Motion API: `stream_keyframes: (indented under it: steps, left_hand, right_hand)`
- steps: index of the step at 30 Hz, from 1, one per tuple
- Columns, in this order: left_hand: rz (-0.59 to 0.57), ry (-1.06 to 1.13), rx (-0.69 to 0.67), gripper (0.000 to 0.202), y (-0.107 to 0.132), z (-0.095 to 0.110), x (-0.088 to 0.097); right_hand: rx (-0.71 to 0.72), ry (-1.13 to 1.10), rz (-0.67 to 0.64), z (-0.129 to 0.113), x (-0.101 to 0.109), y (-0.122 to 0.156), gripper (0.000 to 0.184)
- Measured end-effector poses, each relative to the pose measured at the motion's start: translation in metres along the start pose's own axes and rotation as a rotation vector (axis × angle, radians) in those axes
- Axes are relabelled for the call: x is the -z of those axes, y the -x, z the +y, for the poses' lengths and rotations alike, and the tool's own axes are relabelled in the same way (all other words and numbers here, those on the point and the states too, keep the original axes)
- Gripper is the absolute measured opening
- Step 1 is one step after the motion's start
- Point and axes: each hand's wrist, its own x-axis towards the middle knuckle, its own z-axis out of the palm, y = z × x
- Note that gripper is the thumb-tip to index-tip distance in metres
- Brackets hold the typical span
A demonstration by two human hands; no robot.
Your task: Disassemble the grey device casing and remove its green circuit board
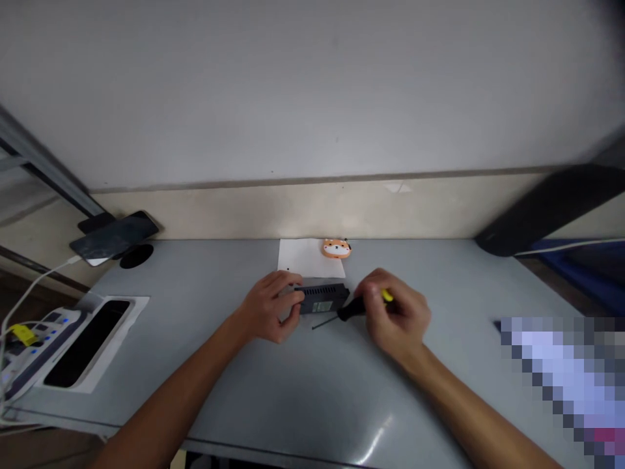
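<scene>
A dark box-shaped device [323, 298] with a row of vent slots and a pale label stands on the grey table. My left hand [274, 307] grips its left end between thumb and fingers. In my right hand [398, 316] is a screwdriver [350, 309] with a black and yellow handle, the fingers wrapped round it. Its thin shaft points left and down, in front of the device's lower edge. I cannot tell whether the tip touches the table. Just behind the device lies a white sheet of paper [305, 256], with an orange-and-white animal-faced case [336, 248] on its right part.
At the left, a phone [117, 236] leans near a round cable hole. A power strip [41, 345] with cables sits beside a black-screened phone [88, 342] on white paper. A dark cylinder [547, 208] leans at the back right, and a pixelated patch [561, 371] covers the right edge.
</scene>
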Motion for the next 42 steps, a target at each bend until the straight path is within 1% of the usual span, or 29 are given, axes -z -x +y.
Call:
stream_keyframes:
  steps: [2, 4, 6, 7, 8, 10, 11, 13, 15, 21, 25, 28, 31, 36, 42]
  left_hand:
    - [-0.003, 0.006, -0.009, 0.026, 0.001, -0.001, 0.0]
    - [-0.01, 0.029, -0.003, 0.027, 0.001, -0.001, 0.0]
    - [-0.015, 0.057, 0.015, 0.026, 0.0, -0.001, 0.0]
    - [-0.01, 0.071, 0.021, 0.025, 0.0, 0.0, 0.0]
    - [0.0, 0.083, 0.026, 0.025, -0.001, 0.001, -0.001]
    - [0.006, 0.102, 0.038, 0.029, -0.003, 0.004, -0.002]
    - [-0.009, 0.106, 0.05, 0.033, -0.004, 0.006, -0.004]
    - [-0.069, 0.108, 0.08, 0.041, -0.005, 0.01, -0.006]
    - [-0.114, 0.104, 0.102, 0.045, -0.006, 0.012, -0.008]
    - [-0.082, 0.09, 0.109, 0.044, -0.003, 0.008, -0.007]
    - [-0.065, 0.066, 0.098, 0.044, -0.004, 0.006, -0.006]
    - [-0.056, 0.036, 0.088, 0.043, -0.006, 0.009, -0.006]
    - [-0.052, 0.002, 0.084, 0.041, -0.007, 0.012, -0.007]
    - [-0.064, -0.052, 0.097, 0.045, -0.005, 0.014, -0.011]
    - [-0.119, -0.142, 0.113, 0.046, -0.005, 0.027, -0.021]
  right_hand:
    - [-0.131, 0.029, 0.169, 0.002, 0.008, -0.011, 0.03]
    - [-0.253, 0.02, 0.355, 0.01, 0.016, -0.024, 0.032]
    - [-0.304, -0.036, 0.533, 0.022, 0.023, -0.036, 0.034]
    - [-0.318, -0.1, 0.595, 0.029, 0.025, -0.041, 0.035]
    - [-0.342, -0.123, 0.622, 0.036, 0.027, -0.044, 0.035]
    - [-0.414, -0.146, 0.61, 0.048, 0.029, -0.047, 0.035]
    - [-0.454, -0.152, 0.589, 0.052, 0.03, -0.047, 0.035]
    - [-0.519, -0.174, 0.554, 0.058, 0.029, -0.045, 0.034]
    - [-0.554, -0.202, 0.546, 0.06, 0.027, -0.043, 0.033]
    - [-0.583, -0.218, 0.524, 0.062, 0.018, -0.037, 0.033]
    - [-0.616, -0.243, 0.481, 0.066, 0.013, -0.033, 0.035]
    - [-0.618, -0.237, 0.457, 0.067, 0.011, -0.032, 0.037]
    - [-0.623, -0.226, 0.46, 0.068, 0.011, -0.033, 0.036]
    - [-0.628, -0.186, 0.437, 0.067, 0.012, -0.032, 0.037]
    - [-0.593, -0.148, 0.415, 0.069, 0.012, -0.029, 0.034]
